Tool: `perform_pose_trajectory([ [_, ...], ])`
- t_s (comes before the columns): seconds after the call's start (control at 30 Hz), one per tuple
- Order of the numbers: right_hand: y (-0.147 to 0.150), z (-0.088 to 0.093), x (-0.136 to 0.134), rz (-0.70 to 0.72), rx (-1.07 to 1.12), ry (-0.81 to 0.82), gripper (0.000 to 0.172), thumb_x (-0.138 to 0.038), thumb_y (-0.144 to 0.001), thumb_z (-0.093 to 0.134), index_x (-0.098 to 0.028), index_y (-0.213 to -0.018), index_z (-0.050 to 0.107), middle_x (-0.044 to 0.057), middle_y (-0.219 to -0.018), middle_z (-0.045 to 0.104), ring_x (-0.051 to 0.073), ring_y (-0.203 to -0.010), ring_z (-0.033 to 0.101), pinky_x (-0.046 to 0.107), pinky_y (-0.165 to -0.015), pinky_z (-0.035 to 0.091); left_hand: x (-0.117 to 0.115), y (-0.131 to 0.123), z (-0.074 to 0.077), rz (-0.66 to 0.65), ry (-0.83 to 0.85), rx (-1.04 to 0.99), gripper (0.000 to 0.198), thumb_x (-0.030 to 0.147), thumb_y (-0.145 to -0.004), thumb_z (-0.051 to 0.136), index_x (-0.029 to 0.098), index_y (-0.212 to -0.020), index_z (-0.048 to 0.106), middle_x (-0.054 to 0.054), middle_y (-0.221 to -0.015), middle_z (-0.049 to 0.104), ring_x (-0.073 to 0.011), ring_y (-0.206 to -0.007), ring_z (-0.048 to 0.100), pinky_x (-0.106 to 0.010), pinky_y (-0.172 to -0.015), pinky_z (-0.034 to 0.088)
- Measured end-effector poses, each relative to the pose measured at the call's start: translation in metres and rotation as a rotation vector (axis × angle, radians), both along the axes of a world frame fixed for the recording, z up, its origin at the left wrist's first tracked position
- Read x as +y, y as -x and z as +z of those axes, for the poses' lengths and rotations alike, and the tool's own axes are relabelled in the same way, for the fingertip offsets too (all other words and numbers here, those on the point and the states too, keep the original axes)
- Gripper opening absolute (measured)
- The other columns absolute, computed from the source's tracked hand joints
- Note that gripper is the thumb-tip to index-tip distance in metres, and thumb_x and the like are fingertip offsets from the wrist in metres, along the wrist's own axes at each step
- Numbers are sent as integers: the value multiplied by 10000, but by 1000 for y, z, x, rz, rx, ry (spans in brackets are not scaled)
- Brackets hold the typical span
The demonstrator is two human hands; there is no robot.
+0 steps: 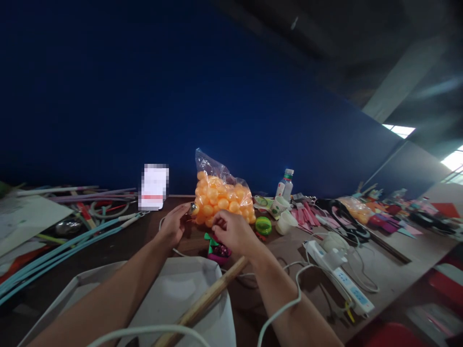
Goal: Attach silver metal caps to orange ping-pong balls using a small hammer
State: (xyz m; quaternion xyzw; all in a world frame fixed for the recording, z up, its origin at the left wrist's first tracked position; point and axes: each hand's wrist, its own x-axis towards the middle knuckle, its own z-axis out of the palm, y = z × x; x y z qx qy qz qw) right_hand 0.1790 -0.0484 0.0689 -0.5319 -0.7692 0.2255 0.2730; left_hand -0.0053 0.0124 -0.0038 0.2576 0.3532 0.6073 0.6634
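Observation:
My left hand (172,225) is closed in a pinch on a small shiny round piece (194,208), at the lower left of a clear plastic bag of orange balls (220,198). My right hand (233,232) has its fingers curled together in front of the bag; what they hold, if anything, is too small to make out. Right below it stands a small purple container (218,258) with dark bead-like pieces inside. A bright green piece (209,237) lies at its edge. A wooden stick (202,303) slants beneath my right forearm, across a white tray (170,274).
Blue rods (72,248) and a lit phone (154,187) are at left. To the right are a green tape roll (263,225), white cups (285,222), a bottle (285,185), pink strips (306,213) and a power strip (340,277). A white cable (280,313) loops across my right forearm.

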Motion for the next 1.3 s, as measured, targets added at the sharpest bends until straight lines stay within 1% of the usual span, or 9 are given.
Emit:
perform_pose_trajectory([
  [0.13, 10, -5, 4, 23, 256, 147, 120, -217, -846, 549, -193, -956, 590, 18, -873, 718, 101, -555, 630, 214, -522, 483, -1, 2, 5, 20, 34, -60, 273, 326, -908, 651, 175, -1136, 644, -68, -1082, 690, -190, -824, 678, -370, -672, 587],
  [0.23, 16, -4, 4, 38, 414, 264, 133, -265, -854, 541, -194, -963, 568, 30, -900, 736, 99, -545, 650, 194, -471, 469, -2, 3, 9, 37, 61, -111, 274, 329, -910, 647, 176, -1137, 642, -65, -1072, 688, -185, -808, 674, -364, -663, 584],
  [0.37, 21, -5, 4, 50, 843, 494, 253, -333, -747, 708, -186, -918, 594, 31, -884, 748, 108, -576, 670, 183, -466, 469, -4, 4, 12, 69, 85, -170, 262, 323, -910, 648, 175, -1127, 643, -59, -1053, 688, -177, -787, 669, -353, -648, 581],
  [0.43, 22, -6, 5, 45, 961, 523, 314, -349, -681, 787, -173, -895, 638, 29, -845, 747, 99, -561, 652, 179, -464, 466, -4, 5, 14, 70, 98, -188, 245, 316, -911, 647, 173, -1109, 646, -51, -1025, 688, -166, -758, 662, -337, -625, 575],
  [0.73, 27, -14, 8, 6, 1027, 446, 357, -387, -601, 868, -155, -829, 722, -16, -683, 684, 55, -505, 559, 162, -446, 441, -4, 6, 16, 23, 154, -210, 241, 310, -913, 647, 171, -1110, 646, -50, -1019, 689, -163, -749, 662, -330, -616, 574],
  [0.87, 27, -13, 8, 7, 1049, 422, 335, -342, -604, 868, -169, -845, 714, -23, -666, 680, 71, -544, 584, 164, -470, 459, -7, 5, 18, 0, 143, -214, 222, 296, -911, 650, 170, -1093, 652, -49, -1014, 694, -165, -757, 668, -332, -624, 579],
  [1.07, 27, -15, 10, 25, 1067, 413, 322, -348, -651, 846, -170, -869, 690, 25, -795, 740, 97, -597, 650, 183, -498, 502, -13, 2, 22, -20, 125, -203, 188, 274, -909, 653, 183, -1073, 664, -58, -1042, 701, -177, -805, 679, -344, -659, 589],
  [1.17, 27, -17, 13, 16, 1073, 384, 327, -359, -650, 850, -170, -853, 677, 20, -759, 732, 102, -587, 647, 183, -488, 496, -15, 1, 24, -37, 135, -191, 205, 272, -906, 658, 174, -1086, 659, -57, -1042, 699, -179, -804, 681, -350, -660, 591],
  [1.3, 27, -19, 14, 8, 1075, 340, 294, -347, -658, 840, -168, -828, 680, -13, -660, 686, 76, -524, 582, 164, -454, 447, -17, 1, 25, -54, 141, -185, 210, 275, -905, 660, 166, -1085, 660, -56, -1033, 701, -175, -791, 681, -348, -656, 590],
])
